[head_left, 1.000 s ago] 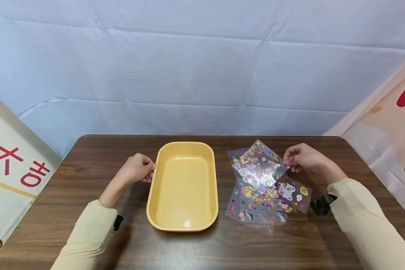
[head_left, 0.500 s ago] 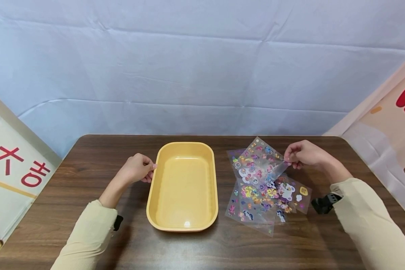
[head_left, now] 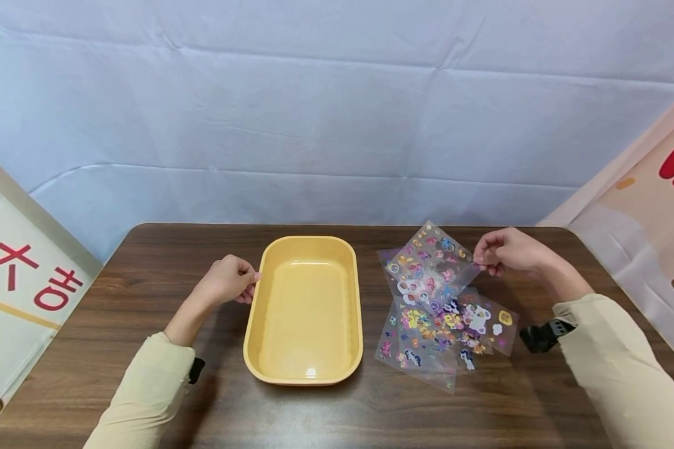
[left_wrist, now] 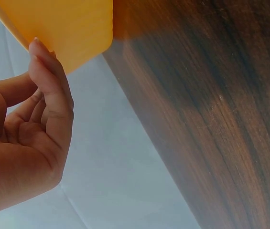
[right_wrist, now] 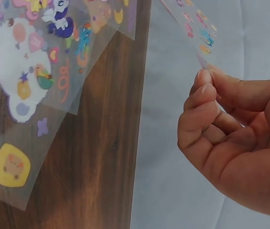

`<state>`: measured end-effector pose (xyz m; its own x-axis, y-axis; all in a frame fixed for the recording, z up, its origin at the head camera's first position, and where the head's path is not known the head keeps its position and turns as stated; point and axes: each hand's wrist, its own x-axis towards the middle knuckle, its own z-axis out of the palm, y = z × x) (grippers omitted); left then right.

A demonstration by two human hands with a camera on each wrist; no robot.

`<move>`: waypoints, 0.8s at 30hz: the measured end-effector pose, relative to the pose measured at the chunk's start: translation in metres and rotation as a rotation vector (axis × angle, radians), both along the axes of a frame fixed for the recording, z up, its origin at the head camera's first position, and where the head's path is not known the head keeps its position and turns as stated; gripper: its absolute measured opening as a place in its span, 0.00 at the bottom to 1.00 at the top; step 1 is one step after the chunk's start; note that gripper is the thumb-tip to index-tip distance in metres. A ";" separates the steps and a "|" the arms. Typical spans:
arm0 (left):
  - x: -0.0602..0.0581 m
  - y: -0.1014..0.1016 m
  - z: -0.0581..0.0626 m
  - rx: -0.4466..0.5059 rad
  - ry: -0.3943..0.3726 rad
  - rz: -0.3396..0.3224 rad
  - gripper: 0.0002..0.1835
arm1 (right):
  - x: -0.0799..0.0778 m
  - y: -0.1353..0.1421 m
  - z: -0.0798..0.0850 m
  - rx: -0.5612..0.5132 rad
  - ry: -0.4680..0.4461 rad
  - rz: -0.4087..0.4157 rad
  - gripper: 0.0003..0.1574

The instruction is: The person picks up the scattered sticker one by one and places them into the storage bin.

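Observation:
A yellow rectangular tray [head_left: 309, 312] with rounded corners stands on the table, nothing inside it. My left hand [head_left: 230, 280] pinches its left rim between thumb and fingers; the left wrist view shows the fingertips at the tray's edge [left_wrist: 84, 28]. My right hand [head_left: 508, 252] pinches the corner of a clear sticker sheet [head_left: 429, 255], raised above the pile. In the right wrist view, thumb and forefinger of the right hand [right_wrist: 230, 119] meet on that sheet's corner [right_wrist: 199, 28]. Beneath it lie several overlapping transparent sticker sheets [head_left: 421, 349] with ponies and a white bear.
The dark wood table [head_left: 191, 399] ends at a pale cloth backdrop [head_left: 292, 125]. Printed banners with red characters hang at the left [head_left: 28, 280] and right [head_left: 651, 218]. Black wrist cameras sit on both sleeves, the right one [head_left: 545, 337] near the sheets.
My right hand has risen slightly up and to the right, lifting the top sticker sheet's far edge away from the pile. My left hand and the tray have stayed put.

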<state>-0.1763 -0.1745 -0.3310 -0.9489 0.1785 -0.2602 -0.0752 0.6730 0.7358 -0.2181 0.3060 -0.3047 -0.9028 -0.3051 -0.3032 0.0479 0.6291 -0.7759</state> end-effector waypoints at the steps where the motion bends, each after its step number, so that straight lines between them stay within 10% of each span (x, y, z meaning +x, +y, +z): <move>1: 0.000 0.000 0.000 0.000 0.000 0.000 0.13 | 0.000 -0.001 0.001 0.005 0.002 0.000 0.06; 24: 0.000 0.002 0.002 -0.014 0.016 0.009 0.12 | -0.001 -0.018 0.017 -0.056 -0.011 0.015 0.06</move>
